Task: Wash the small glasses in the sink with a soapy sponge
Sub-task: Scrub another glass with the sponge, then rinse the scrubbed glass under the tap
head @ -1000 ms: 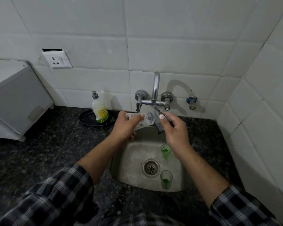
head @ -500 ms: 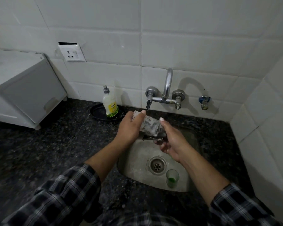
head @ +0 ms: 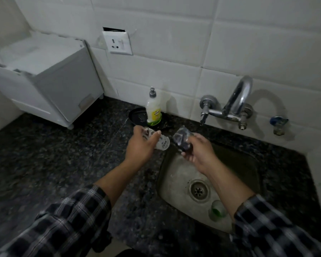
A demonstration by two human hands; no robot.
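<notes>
My left hand grips a clear patterned small glass, lying sideways above the counter's edge, just left of the sink. A short gap to the right, my right hand pinches a dark wet sponge over the sink's back left corner. Glass and sponge are apart. One small glass with green at its bottom stands in the basin near the front, beside my right forearm. No water runs from the tap.
A dish soap bottle stands on a black dish behind my left hand. At the left sits a white appliance; a wall socket is above. Dark granite counter surrounds the sink, with tiled walls behind and to the right.
My left hand has carried the patterned glass left, away from the sponge and out over the counter edge. The right hand stays over the sink with the sponge. The view has swung left.
</notes>
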